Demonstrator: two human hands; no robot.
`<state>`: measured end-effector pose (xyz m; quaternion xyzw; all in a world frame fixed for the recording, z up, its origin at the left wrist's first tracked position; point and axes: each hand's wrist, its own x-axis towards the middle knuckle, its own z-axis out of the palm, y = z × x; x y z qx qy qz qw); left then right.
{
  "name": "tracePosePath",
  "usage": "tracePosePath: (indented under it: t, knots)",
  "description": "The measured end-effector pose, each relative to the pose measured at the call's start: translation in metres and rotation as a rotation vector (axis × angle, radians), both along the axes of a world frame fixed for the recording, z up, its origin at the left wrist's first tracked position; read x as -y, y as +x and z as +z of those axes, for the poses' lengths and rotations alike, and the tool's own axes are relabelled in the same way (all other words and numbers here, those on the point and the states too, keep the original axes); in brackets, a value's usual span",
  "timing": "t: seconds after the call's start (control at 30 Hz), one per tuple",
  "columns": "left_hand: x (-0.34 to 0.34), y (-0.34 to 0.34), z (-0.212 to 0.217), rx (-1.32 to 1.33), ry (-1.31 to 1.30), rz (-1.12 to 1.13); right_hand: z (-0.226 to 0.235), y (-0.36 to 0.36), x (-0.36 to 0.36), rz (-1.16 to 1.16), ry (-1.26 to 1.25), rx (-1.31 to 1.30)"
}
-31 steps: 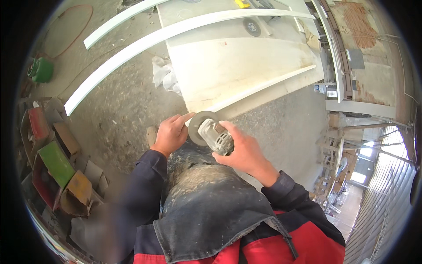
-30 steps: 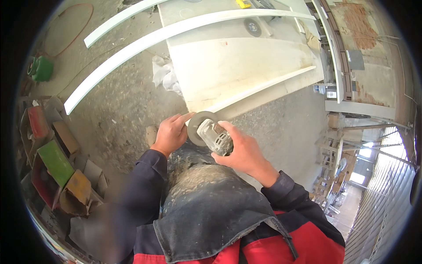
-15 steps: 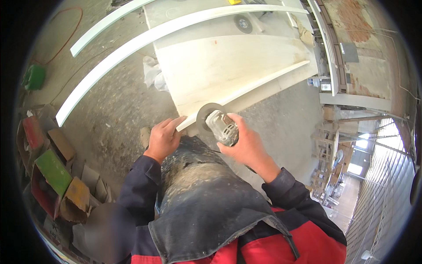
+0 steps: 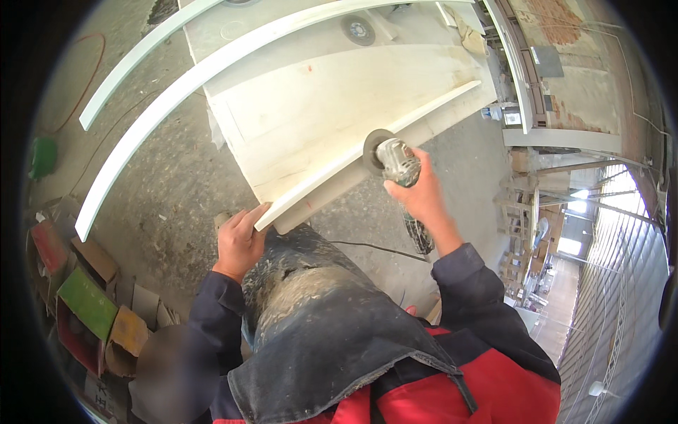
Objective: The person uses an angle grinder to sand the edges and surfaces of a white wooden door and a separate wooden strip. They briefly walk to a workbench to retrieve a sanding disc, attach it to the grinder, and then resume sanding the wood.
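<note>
My right hand (image 4: 425, 196) is wrapped around an angle grinder (image 4: 400, 162), a dusty grey tool with a round dark disc (image 4: 374, 151) at its front. The disc rests on or just above a long, narrow white strip (image 4: 304, 193); I cannot tell whether they touch. That strip runs diagonally from near my body to the far right, along the edge of a broad pale slab (image 4: 318, 106). At its near end my left hand (image 4: 240, 240) grips the strip, fingers together over its tip. The grinder's rear part hangs below my right wrist.
Two long white curved-looking bars (image 4: 141, 145) extend across the far left. Another disc (image 4: 358, 30) lies at the back of the slab. Cartons and scraps (image 4: 88, 300) pile up at lower left. A black cord (image 4: 378, 247) trails near my legs. A green container (image 4: 44, 157) stands far left.
My right hand has moved the grinder away from my left hand, farther along the strip. My left hand stays at the near end. The whole view has shifted somewhat.
</note>
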<state>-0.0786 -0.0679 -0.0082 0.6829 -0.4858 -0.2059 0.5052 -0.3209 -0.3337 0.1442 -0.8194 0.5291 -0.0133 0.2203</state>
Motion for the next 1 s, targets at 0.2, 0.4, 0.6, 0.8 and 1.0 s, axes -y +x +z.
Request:
tracePosePath:
  t: [0.2,0.4,0.6,0.8,1.0]
  knots:
    - [-0.002,-0.001,-0.004,0.015,-0.006,0.009,-0.009,-0.024,0.059,-0.173,-0.046,0.006]
    - [0.002,-0.002,0.001,-0.009,-0.001,0.003,-0.015,-0.047,0.106,-0.314,-0.047,0.228]
    - [-0.001,0.002,0.004,-0.005,-0.020,0.020,0.034,0.029,-0.068,0.197,0.172,-0.034]
    - [0.003,0.001,-0.002,-0.011,-0.067,0.014,0.021,0.070,-0.130,0.563,0.285,-0.050]
    - [0.004,-0.001,0.001,-0.009,-0.079,0.032,0.031,0.074,-0.116,0.382,0.361,-0.146]
